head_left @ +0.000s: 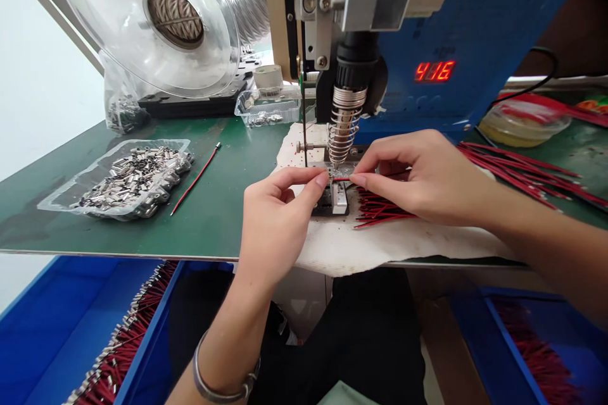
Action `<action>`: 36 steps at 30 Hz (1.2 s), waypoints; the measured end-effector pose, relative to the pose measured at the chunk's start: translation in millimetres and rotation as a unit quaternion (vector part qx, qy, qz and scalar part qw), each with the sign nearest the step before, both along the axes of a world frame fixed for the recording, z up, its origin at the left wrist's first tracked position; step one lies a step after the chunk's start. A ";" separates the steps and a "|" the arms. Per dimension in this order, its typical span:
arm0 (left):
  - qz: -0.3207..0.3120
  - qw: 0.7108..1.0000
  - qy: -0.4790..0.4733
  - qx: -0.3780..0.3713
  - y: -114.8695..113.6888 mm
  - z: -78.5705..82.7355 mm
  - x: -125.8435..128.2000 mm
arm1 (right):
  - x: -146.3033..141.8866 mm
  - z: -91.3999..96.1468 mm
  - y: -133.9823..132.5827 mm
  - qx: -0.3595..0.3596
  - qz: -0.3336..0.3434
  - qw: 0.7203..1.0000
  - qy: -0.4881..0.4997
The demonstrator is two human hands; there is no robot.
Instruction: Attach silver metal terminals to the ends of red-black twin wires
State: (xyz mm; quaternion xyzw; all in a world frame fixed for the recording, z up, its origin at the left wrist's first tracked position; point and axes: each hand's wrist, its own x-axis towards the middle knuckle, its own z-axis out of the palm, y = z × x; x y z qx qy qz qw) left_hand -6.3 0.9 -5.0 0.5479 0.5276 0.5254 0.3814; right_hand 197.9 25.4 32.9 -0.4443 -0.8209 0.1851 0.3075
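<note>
My right hand [422, 180] is closed in a pinch on a red wire [341, 180], which reaches left from its fingertips over a small metal fixture [339, 197]. My left hand [275, 221] is also pinched, thumb against forefinger, at the left side of the fixture; whatever its fingertips hold is too small and covered to make out. Just above the wire points the tip of a soldering iron [349, 107] wrapped in a coil spring. Under my right hand lies a bundle of red and black wires [380, 210] on a pale cloth [332, 247].
A clear tray of small metal connectors [137, 180] stands at left, beside a single red wire with a metal end [194, 180]. Behind are a fume hood [109, 12] and a blue control box [451, 25] showing red digits. Blue bins [42, 329] of wires sit below the table edge.
</note>
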 end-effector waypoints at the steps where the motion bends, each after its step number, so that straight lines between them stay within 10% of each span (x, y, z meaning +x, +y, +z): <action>1: 0.000 1.000 0.000 -0.001 -0.2 0.3 0.3 | 0.2 0.2 -0.2 0.001 0.000 1.000 0.000; 36: 0.003 1.000 -0.010 -0.006 -0.1 1.2 1.6 | -2.0 -2.5 -3.1 -0.006 -0.044 0.999 0.009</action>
